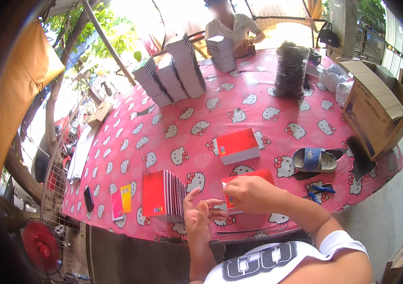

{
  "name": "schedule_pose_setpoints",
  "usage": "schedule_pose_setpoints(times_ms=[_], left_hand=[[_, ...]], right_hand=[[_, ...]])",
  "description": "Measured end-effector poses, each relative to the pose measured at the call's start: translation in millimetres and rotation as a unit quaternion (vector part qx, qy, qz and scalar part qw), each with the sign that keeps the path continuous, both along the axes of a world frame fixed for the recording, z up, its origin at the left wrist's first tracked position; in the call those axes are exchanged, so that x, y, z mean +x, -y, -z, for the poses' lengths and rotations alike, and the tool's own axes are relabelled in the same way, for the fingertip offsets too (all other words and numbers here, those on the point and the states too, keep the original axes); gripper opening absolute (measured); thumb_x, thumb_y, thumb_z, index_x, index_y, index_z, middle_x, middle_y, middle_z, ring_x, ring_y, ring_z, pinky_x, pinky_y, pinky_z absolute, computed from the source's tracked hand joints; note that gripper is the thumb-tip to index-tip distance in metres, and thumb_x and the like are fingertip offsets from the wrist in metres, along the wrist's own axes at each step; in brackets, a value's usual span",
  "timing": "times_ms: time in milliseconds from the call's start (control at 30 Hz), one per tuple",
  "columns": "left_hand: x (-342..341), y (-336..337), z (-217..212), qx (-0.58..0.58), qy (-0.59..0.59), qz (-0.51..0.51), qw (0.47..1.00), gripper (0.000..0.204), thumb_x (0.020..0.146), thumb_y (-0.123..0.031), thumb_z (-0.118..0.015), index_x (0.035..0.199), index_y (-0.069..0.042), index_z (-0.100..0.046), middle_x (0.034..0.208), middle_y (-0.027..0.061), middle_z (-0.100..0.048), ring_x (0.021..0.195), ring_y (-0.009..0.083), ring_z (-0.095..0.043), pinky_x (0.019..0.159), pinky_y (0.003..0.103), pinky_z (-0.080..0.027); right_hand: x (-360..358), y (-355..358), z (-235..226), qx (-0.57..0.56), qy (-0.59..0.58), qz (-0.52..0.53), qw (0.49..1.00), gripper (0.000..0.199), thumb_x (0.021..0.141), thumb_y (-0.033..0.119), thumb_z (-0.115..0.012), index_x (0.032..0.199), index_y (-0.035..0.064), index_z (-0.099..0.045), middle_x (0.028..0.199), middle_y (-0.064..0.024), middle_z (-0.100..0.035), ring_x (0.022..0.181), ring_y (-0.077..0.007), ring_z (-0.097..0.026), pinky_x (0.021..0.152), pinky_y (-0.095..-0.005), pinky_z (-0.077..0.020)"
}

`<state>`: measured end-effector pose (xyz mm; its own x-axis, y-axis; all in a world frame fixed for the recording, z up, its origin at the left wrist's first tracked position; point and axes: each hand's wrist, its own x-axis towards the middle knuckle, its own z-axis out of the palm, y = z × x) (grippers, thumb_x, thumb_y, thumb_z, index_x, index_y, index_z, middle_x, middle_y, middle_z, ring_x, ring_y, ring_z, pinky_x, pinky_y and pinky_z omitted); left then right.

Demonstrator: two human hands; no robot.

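Beneath right hand (252, 194): red notebook (263, 176), fingertips (230, 190) near its left edge.

White short-sleeved shirt (305, 260), large dark outlined block lettering (261, 261); left hand (200, 217), right hand (251, 194) bare.

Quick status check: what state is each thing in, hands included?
Left hand: open, fingers parted
Right hand: fingers bent at the front red notebook; grip unclear
Front red notebook: cover up, partly hidden
Left red notebooks: closed, stacked
Middle red notebooks: closed, stacked
Cardboard box: flaps open
Phone: lying flat, screen dark
Black bundle: wrapped in clear plastic
Fan: cannot tell whether running
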<state>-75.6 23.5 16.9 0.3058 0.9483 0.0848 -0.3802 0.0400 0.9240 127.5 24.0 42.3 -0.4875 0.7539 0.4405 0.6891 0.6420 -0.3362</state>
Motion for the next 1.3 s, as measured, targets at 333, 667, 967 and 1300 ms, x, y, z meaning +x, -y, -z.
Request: schedule_pose_setpoints(times_ms=[333,667,967,1300], left_hand=[[52.3,-28.1,11.3,0.155,-0.079,-0.021,0.984,0.046,0.093,0.005,-0.053,0.135,-0.008,-0.042,0.104,0.0088,-0.059,0.082,0.0113,-0.058,0.067,0.023,-0.051],[62.7,-19.6,29.8,0.308,-0.139,-0.098,0.936,0.025,0.09,0.005,-0.057,0.113,-0.005,-0.057,0.113,0.0129,-0.052,0.103,0.0234,-0.052,0.087,0.033,-0.045],[79.5,1.8,-18.6,0.42,-0.354,-0.205,0.81,0.032,0.085,-0.007,-0.07,0.116,-0.01,-0.063,0.112,0.0098,-0.061,0.11,0.0289,-0.052,0.102,0.042,-0.035],[81.3,-11.3,-18.2,0.457,-0.344,-0.149,0.807,0.02,0.067,-0.003,-0.081,0.085,-0.009,-0.074,0.085,0.0004,-0.07,0.093,0.0207,-0.059,0.084,0.033,-0.046]], right_hand=[[28.4,50.5,-8.9,0.142,-0.185,0.092,0.968,0.036,0.076,0.008,-0.075,0.108,0.0044,-0.057,0.115,-0.0157,-0.061,0.098,-0.0302,-0.062,0.082,-0.0375,-0.0542],[42.8,34.2,51.9,-0.131,-0.514,0.066,0.845,0.044,0.081,-0.017,-0.055,0.113,0.0081,-0.037,0.103,-0.0065,-0.044,0.093,-0.0142,-0.048,0.086,-0.0266,-0.0403],[37.9,34.4,56.6,-0.191,-0.423,0.121,0.877,0.036,0.084,-0.009,-0.062,0.11,0.0063,-0.042,0.104,-0.0073,-0.048,0.099,-0.0157,-0.049,0.087,-0.0287,-0.0423],[260.8,78.4,65.8,0.108,-0.057,0.551,0.825,0.026,0.073,0.005,-0.075,0.094,0.0,-0.06,0.097,-0.0172,-0.059,0.1,-0.0341,-0.058,0.083,-0.0435,-0.0479]])
